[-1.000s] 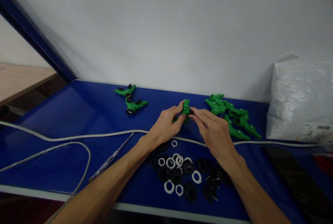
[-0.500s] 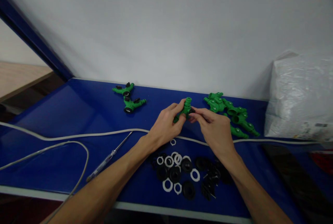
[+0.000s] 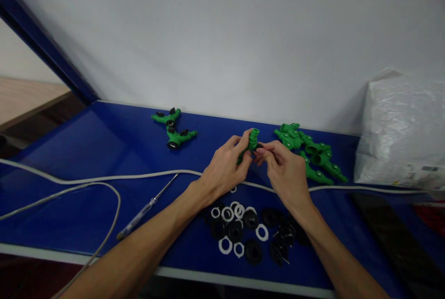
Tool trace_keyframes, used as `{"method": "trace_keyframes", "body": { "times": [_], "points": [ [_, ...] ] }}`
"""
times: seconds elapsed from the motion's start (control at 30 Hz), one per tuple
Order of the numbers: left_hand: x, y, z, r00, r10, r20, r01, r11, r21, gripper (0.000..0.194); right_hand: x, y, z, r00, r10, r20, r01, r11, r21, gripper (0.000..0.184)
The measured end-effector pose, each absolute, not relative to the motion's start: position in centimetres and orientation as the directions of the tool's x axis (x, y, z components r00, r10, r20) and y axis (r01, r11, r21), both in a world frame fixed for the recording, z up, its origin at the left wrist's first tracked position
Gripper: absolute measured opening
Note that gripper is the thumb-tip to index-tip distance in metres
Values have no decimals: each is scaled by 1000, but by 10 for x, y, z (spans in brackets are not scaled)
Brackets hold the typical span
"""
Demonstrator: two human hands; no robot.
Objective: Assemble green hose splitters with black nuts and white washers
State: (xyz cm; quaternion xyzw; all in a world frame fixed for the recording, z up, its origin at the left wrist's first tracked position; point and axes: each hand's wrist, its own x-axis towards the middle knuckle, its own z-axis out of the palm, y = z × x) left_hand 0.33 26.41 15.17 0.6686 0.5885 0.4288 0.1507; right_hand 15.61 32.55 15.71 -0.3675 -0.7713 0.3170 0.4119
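A green Y-shaped hose connector (image 3: 254,137) is gripped in my left hand (image 3: 227,160), tilted above the blue table. At its right side, the fingers of my right hand (image 3: 283,164) pinch a small black knob (image 3: 259,147) against the connector; whether it is seated I cannot tell. Below my hands lie white rings (image 3: 262,232), black rings (image 3: 253,251) and small black valve knobs (image 3: 285,238). Two green connectors with black knobs (image 3: 179,138) rest at the back left. Several green connector bodies without knobs (image 3: 323,160) are heaped at the back right.
A pale cable (image 3: 132,177) runs across the blue table (image 3: 114,136), passing beneath my hands, with a loop at the left. Beside my left forearm lies a screwdriver with a clear handle (image 3: 139,218). A plastic-wrapped package (image 3: 399,132) and a dark flat object (image 3: 382,229) are at the right.
The connector has tilted further and moved slightly right in my left hand. My right fingers have shifted around the black knob, still holding it at the connector's side.
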Motion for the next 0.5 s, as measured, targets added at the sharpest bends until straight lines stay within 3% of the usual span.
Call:
{"method": "trace_keyframes", "body": {
  "times": [0.1, 0.27, 0.5],
  "points": [
    [3, 264, 153, -69, 921, 383, 654, -248, 715, 54, 156, 325, 157, -412, 792, 450, 350, 593, -725, 15],
    [0, 266, 153, -91, 936, 341, 610, -218, 762, 49, 160, 329, 158, -519, 606, 603, 394, 795, -460, 16],
    [-1, 268, 151, -101, 968, 231, 421, -168, 891, 51, 161, 330, 164, -489, 738, 465, 363, 657, -661, 12]
  ]
}}
